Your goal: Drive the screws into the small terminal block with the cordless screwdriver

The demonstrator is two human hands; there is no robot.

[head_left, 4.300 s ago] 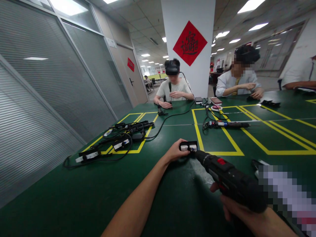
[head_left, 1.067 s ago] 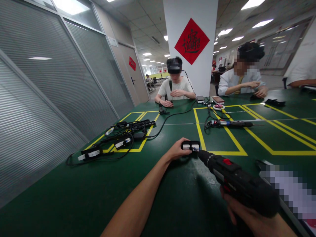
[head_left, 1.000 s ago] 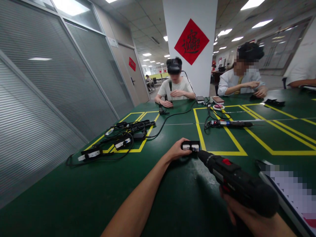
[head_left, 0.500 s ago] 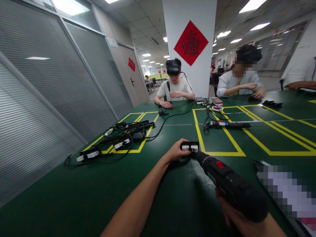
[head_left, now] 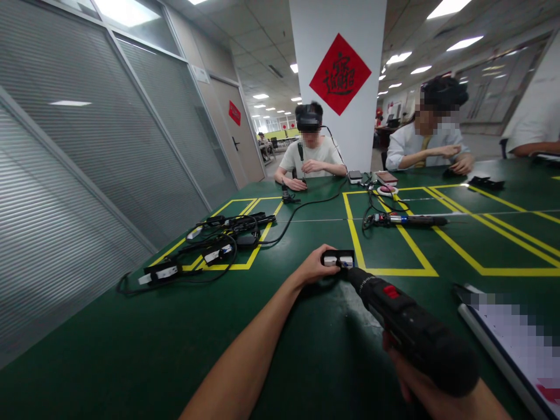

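Observation:
My left hand [head_left: 315, 264] grips the left end of a small black case [head_left: 345, 254] with white parts inside, low over the green table. In my right hand [head_left: 411, 367] is a black power drill [head_left: 402, 315] with a red switch on top. The drill's chuck points forward and left, and its front end meets the right side of the case. Whether a bit touches the case cannot be made out. Most of my right hand's fingers are hidden under the drill.
Black adapters and cables [head_left: 227, 236] lie on the left of the green table [head_left: 175, 344]. A pen-like tool [head_left: 415, 221] with a cable lies ahead on the right. A clipboard [head_left: 507, 344] is at the near right. Two people [head_left: 312, 154] sit across the table.
The view has shifted very slightly. My hands, the case and the drill keep almost the same position.

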